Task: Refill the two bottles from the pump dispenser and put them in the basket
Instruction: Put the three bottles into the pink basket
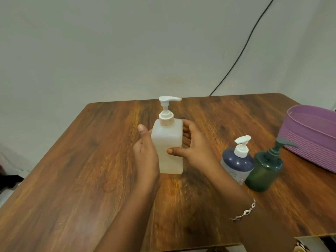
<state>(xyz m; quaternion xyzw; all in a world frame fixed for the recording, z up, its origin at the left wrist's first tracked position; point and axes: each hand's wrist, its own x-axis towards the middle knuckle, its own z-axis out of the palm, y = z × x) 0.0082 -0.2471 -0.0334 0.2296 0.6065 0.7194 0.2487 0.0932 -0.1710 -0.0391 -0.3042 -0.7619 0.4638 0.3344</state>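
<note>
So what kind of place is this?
Probably a home room: a wood-grain laminate table against a plain pale wall, a black cable hanging down it, and a purple ribbed plastic basket.

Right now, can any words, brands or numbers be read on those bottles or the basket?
No text can be read in this view.
Blue bottle: small pale marks low on its side, too blurred to read.
Dispenser: no print shows.
Green bottle: no print shows.
Basket: no print shows.
</note>
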